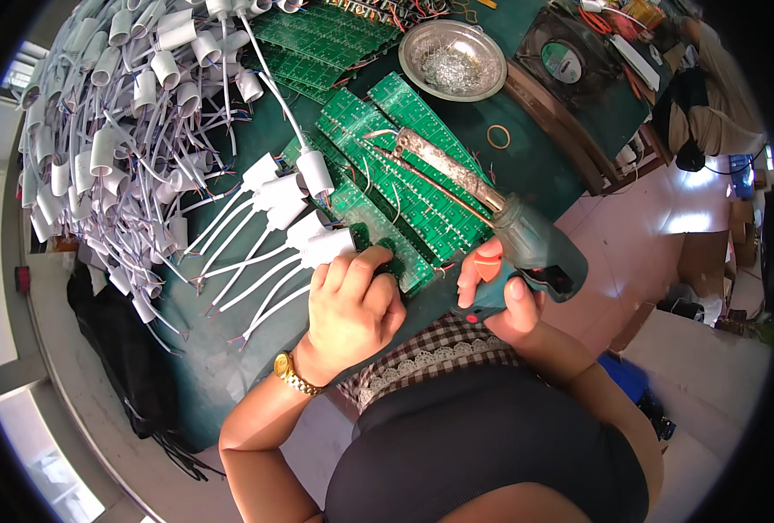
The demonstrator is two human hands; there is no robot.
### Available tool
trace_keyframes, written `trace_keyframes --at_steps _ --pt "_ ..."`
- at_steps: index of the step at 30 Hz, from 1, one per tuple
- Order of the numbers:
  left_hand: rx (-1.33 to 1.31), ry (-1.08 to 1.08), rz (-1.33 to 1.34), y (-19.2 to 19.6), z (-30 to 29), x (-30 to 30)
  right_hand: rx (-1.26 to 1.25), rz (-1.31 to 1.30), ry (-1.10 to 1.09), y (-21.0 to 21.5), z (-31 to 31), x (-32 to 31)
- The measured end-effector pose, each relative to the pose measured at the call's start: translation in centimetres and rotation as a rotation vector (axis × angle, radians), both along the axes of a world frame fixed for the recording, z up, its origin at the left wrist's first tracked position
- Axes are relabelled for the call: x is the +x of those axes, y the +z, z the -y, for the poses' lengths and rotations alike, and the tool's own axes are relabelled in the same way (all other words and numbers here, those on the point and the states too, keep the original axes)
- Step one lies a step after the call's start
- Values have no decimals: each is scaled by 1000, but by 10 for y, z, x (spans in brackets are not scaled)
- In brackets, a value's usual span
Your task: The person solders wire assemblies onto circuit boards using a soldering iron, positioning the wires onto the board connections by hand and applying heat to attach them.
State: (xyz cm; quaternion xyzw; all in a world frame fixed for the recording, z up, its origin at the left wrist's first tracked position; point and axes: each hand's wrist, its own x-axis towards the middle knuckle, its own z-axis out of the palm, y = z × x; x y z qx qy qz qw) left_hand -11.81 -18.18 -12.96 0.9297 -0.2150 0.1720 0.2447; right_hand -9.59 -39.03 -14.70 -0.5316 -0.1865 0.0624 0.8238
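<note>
your right hand (500, 301) is wrapped tight around the grip of a green soldering gun (500, 228), a finger lying on its orange trigger (488, 267). the gun's long, crusted barrel runs up and to the left, over a fan of green circuit boards (404, 187) spread across the dark green table (526, 166), and its tip sits above the upper boards. your left hand (352, 305) is curled, knuckles up, pressing down on the near end of the lowest circuit board (378, 240), right at the table's edge in front of you; a gold wristwatch (293, 373) sits on that wrist. just left of your left hand lies a row of white lamp sockets (304, 222) with white leads trailing down and left, the nearest socket touching your fingers. further left and up, a big heap of the same white sockets and wires (117, 131) covers the table. more green boards (317, 39) are stacked at the top. a round metal bowl (453, 59) holding silvery scraps stands beyond the boards, a rubber band (498, 136) lies on the table right of them, and a small fan (563, 59) sits at the upper right.
</note>
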Motion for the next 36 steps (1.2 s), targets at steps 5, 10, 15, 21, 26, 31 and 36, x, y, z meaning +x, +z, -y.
trace_keyframes --at_steps 5,10,15,21,26,31,36 --pt "-15 -10 25 -2 -3 0 143 -125 -6 -8 -6 0" --pt "-7 -10 24 -2 -5 0 260 -137 -42 -24 -4 -4" --pt "87 -15 -6 10 0 -2 305 -171 -31 -24 -3 -3" --pt "-100 152 53 54 -35 31 165 -112 -12 -30 3 -1" --pt "33 211 -295 41 -89 122 115 -99 10 -19 0 -3" --pt "62 94 -553 57 -105 132 129 -104 41 -22 -4 -5" --pt "-573 -81 -575 86 -130 71 251 -120 1 -28 2 -7"
